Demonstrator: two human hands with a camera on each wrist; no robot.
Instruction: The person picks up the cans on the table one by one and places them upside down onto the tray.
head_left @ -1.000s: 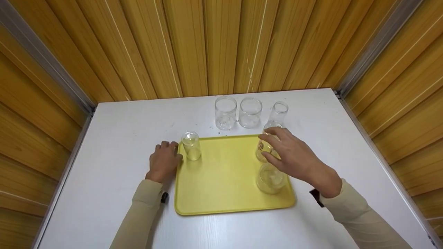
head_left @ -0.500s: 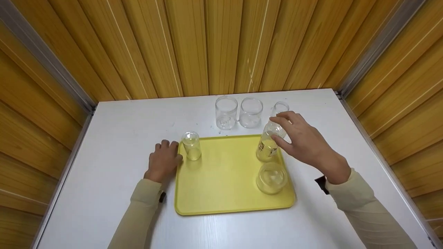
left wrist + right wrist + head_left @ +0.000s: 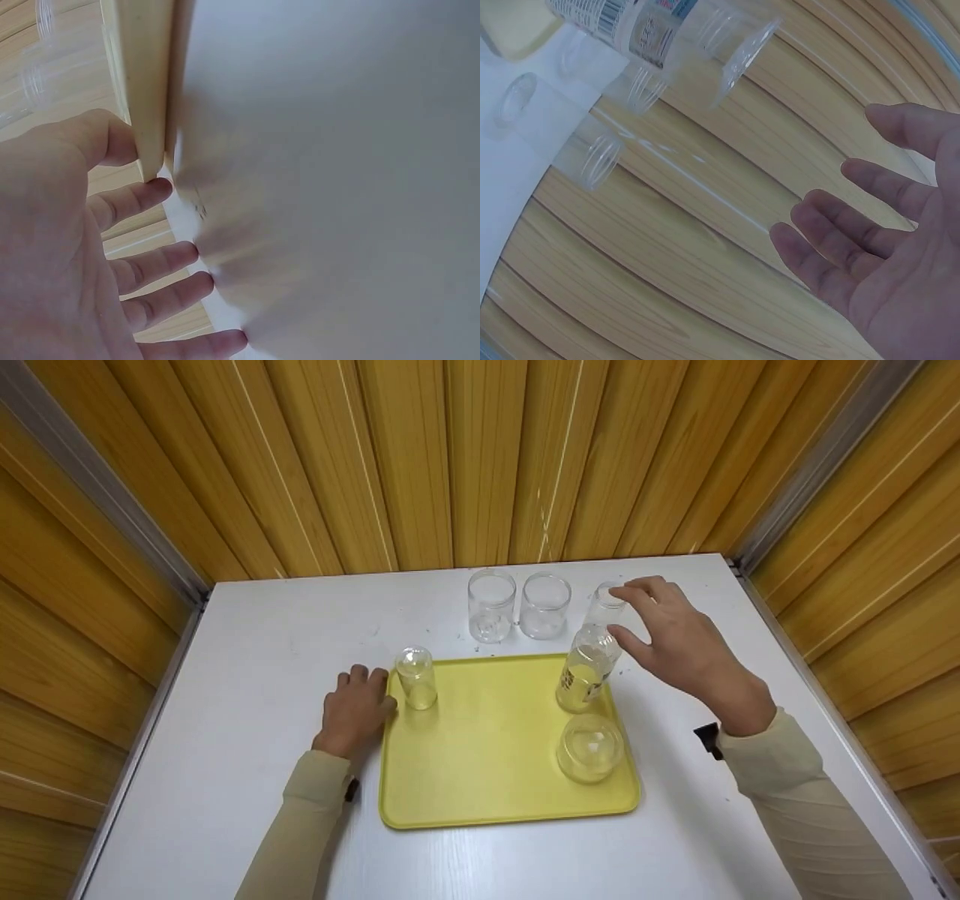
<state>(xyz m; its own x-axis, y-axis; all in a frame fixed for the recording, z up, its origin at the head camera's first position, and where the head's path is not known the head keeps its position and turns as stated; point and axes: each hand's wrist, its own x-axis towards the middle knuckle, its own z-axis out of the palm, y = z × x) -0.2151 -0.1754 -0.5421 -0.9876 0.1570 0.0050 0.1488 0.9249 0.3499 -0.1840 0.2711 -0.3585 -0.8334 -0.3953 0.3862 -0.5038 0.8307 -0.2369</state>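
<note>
At the left edge of the yellow tray (image 3: 480,761), I see the left hand (image 3: 354,711) with its fingers extended, fingertips on the white tabletop (image 3: 247,720), thumb against the tray's side; whether it bears any force I cannot tell. Next, on the tray's far left corner: a clear narrow jar (image 3: 417,681). Behind the tray, on the tabletop, stand a clear wide jar (image 3: 491,604) and just beside it a second wide jar (image 3: 545,604), wood-look panelling (image 3: 480,465) beyond. Near the tray's right edge I log the tall printed jar (image 3: 582,679), upright, its barcode visible from the right wrist; on its near side, a squat clear jar (image 3: 589,751) in the near right part of the tray. Behind the printed jar, off the tray: a small clear jar (image 3: 602,611), partly overlapped in my head view. Furthest right, the right hand (image 3: 686,645): raised, thumb and fingers well spread, grasping nothing, the printed jar near but apart.
</note>
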